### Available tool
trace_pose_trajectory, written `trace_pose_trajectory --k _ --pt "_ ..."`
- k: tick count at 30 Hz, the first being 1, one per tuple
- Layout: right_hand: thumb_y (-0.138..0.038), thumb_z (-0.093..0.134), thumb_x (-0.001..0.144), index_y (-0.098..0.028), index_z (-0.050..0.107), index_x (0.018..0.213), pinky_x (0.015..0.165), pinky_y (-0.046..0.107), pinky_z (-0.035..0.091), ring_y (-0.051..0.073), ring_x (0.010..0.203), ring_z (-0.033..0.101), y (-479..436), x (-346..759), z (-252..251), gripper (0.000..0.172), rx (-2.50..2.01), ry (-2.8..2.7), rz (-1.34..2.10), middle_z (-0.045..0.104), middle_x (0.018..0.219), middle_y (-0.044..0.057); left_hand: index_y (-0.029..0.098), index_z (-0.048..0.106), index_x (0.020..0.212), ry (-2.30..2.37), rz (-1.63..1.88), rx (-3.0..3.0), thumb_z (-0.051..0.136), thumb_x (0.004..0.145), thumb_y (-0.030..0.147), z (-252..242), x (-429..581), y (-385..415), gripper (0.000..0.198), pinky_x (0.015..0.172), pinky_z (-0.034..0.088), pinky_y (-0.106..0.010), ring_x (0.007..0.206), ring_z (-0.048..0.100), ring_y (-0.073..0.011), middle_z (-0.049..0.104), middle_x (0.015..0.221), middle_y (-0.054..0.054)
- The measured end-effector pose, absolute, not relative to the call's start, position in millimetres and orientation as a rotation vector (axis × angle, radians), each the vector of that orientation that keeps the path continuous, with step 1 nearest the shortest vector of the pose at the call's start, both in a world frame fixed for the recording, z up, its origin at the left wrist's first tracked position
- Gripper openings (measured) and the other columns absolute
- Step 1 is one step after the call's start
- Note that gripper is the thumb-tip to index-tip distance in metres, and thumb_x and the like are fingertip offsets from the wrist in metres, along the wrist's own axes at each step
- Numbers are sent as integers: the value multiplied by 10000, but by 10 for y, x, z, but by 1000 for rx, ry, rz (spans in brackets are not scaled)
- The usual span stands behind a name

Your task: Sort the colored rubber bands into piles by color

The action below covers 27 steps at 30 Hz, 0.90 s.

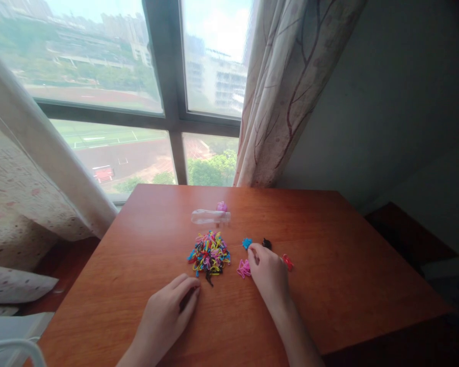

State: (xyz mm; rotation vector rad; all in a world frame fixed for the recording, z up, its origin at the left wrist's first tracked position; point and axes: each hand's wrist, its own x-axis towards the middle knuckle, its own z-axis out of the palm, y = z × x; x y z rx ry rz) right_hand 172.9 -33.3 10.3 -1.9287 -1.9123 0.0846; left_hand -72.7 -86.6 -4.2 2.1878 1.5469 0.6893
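A mixed heap of small coloured rubber bands (210, 254) lies on the wooden table, with yellow, pink, blue, red and black among them. My left hand (172, 306) rests at the near left of this heap, fingers curled and thumb against the fingertips; whatever may be between them is hidden. My right hand (270, 270) is pinched just beside a small blue bunch of bands (247, 243); I cannot make out anything in the pinch. Around it are a pink bunch (244, 268), a black bunch (266, 243) and a red bunch (287, 262), partly behind the hand.
Behind the heap a clear plastic bottle (206, 217) lies on its side, a purple object (222, 206) by its right end. The wooden table (352, 285) reaches to the window (172, 120). Curtains (275, 92) hang on both sides. A white object (13, 336) stands at lower left.
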Motion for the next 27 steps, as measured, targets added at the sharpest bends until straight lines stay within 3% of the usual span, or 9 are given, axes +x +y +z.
trace_pose_trajectory --k 7,13,17,27 --pt "-176 498 928 -219 671 841 599 231 322 137 631 625 -722 1483 9 198 -1630 -1953 277 689 708 1 262 633 918 1570 690 2192 474 940 268 -79 -727 -863 161 663 488 -217 734 672 -138 674 839 19" --pt "-129 586 871 -244 656 870 601 239 328 151 680 651 -928 1190 -116 134 -1593 -2022 424 706 755 -23 261 639 931 1563 663 2206 461 946 278 -70 -727 -868 179 675 496 -218 740 675 -139 679 855 10" --pt "-139 622 869 -256 650 932 600 249 331 166 704 666 -918 1053 -123 136 -1641 -2015 429 720 804 -25 255 638 913 1569 643 2209 454 949 283 -63 -727 -856 190 679 498 -223 741 674 -141 677 855 4" --pt "-120 570 860 -238 643 847 591 244 319 147 642 644 -907 1128 -124 139 -1590 -1909 438 697 731 -29 261 644 917 1558 678 2225 477 937 283 -63 -739 -845 170 664 501 -217 741 681 -137 683 859 16"
